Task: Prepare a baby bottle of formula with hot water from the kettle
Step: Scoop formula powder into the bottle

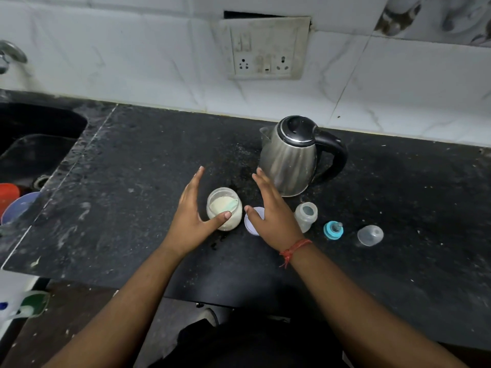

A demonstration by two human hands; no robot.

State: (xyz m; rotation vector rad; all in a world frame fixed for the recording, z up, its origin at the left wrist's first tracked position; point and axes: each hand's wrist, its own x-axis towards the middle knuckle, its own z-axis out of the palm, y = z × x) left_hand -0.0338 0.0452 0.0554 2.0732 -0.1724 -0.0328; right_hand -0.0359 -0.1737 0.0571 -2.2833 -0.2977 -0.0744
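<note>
Dark stone surface (132,168) held kettle (288,158), open powder jar (224,208), empty bottle (305,216) right of it. Left hand (191,208), right hand (271,211) flanked jar, fingers spread, gripping nothing, likely poised to scoop.

Open hands (191,211) flanking formula jar (224,208)

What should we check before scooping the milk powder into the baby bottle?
1. Powder jar open: ok, its lid lies beside it.
2. Scoop ready: ok, a blue scoop sits in the powder.
3. Baby bottle open and upright: ok, its teal nipple ring and clear cap lie apart on the counter.
4. Hands free: ok, left hand and right hand are open, either side of the jar.
5. Kettle holds hot water: cannot tell, lid is closed.
6. Bottle clean and dry inside: cannot tell.
</note>
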